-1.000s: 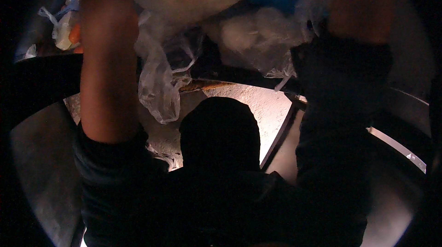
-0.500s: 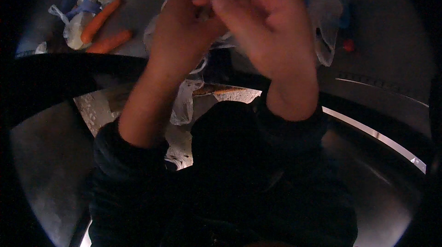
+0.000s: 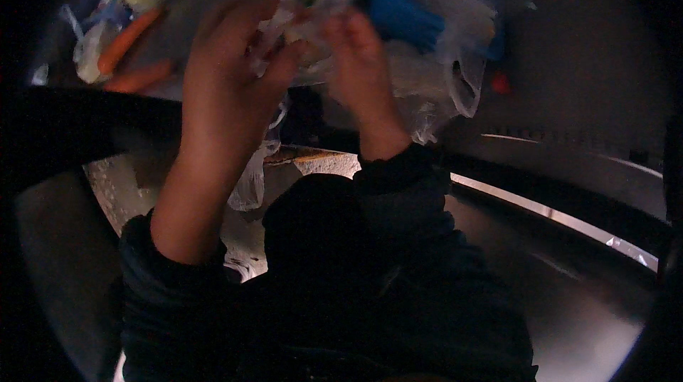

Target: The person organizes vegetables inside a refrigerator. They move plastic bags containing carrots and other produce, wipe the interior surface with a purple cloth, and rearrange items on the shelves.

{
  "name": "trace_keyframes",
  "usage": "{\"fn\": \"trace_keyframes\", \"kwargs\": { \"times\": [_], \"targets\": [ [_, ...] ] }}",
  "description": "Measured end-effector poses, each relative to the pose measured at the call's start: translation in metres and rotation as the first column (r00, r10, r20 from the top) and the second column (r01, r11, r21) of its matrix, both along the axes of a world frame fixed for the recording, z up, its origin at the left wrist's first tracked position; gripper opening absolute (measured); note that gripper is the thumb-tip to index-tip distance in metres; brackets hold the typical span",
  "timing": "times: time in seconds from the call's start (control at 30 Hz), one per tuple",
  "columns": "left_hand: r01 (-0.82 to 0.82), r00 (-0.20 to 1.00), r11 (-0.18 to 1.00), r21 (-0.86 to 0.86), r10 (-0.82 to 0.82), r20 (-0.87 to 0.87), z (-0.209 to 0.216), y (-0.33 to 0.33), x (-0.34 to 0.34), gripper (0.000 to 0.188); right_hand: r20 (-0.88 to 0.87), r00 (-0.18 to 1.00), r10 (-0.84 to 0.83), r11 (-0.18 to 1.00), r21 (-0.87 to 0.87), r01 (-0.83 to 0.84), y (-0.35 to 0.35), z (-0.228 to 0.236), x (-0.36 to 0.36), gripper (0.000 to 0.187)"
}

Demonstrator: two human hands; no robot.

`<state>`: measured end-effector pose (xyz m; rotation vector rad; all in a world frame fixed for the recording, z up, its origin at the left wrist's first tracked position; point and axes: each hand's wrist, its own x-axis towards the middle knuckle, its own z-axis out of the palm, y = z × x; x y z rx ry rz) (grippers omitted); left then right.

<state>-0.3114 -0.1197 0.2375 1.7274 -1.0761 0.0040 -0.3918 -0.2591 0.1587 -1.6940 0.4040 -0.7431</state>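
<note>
Looked mid-fiddle with some clear plastic (image 3: 279,19) by the near edge of a grey work surface (image 3: 590,83), both hands up close together. Had the left hand (image 3: 228,62) curled in around the film, thumb poking toward the right, with bits of plastic showing in between. Had the right hand (image 3: 359,62) just beside it, fingertips bunched near a pale lump (image 3: 311,48) and pretty badly smeared.

Couldn't tell for sure about either grip, tbh. Probably pinched film on the left, no clue on the right, way too dark and blurry to call properly closed or loose.

Found the plastic right between the hands, with the pale lump under or inside it, couldn't say which. Also spotted a thin plastic tail (image 3: 249,186) dangling over the edge below, maybe part of the same piece, maybe not.

Would've guessed the step as working a bag mouth, either teasing apart or gathering up. Seemed to call next for a solid pinch from both sides, without snagging the loop-handled bag (image 3: 462,37) or the blue thing (image 3: 405,16) beyond the right hand. Didn't need to worry about the two carrots (image 3: 131,39) off to the left.
</note>
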Motion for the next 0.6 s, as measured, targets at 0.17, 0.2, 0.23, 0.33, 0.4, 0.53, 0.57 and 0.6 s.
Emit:
{"fn": "trace_keyframes", "kwargs": {
  "times": [0.17,0.2,0.23,0.33,0.4,0.53,0.57,0.6],
  "targets": [
    [0.163,0.902,0.971,0.176,-0.219,0.371,-0.006,0.011,-0.001,0.024,0.106,0.994,0.011,0.962,0.270,-0.040,-0.006,0.004,0.003,0.026],
    [0.202,0.913,0.968,0.146,-0.240,0.330,-0.001,0.007,-0.008,0.023,0.101,0.994,0.045,0.949,0.306,-0.075,-0.006,0.009,0.004,0.026],
    [0.232,0.924,0.966,0.118,-0.256,0.285,0.000,0.006,-0.012,0.022,0.068,0.995,0.077,0.965,0.244,-0.092,-0.003,0.012,0.006,0.026],
    [0.143,0.966,0.985,0.101,-0.161,0.201,0.002,0.011,-0.013,0.018,-0.085,0.993,0.085,0.979,-0.178,-0.100,-0.001,0.023,0.006,0.030],
    [0.102,0.979,0.987,0.126,-0.123,0.163,0.002,0.014,-0.013,0.017,-0.068,0.997,-0.033,0.959,-0.284,0.012,-0.033,0.035,0.000,0.036],
    [0.043,0.988,0.983,0.177,-0.067,0.136,0.004,0.019,-0.011,0.014,-0.297,0.809,-0.508,0.720,-0.662,0.209,-0.145,0.078,-0.010,0.047],
    [0.038,0.987,0.985,0.171,-0.064,0.145,0.007,0.017,-0.012,0.014,-0.335,0.638,-0.694,0.579,-0.786,0.216,-0.174,0.085,-0.015,0.048],
    [0.012,0.988,0.986,0.169,-0.038,0.147,0.007,0.018,-0.011,0.013,-0.423,0.484,-0.766,0.533,-0.839,0.110,-0.175,0.094,-0.011,0.046]
  ]
}}
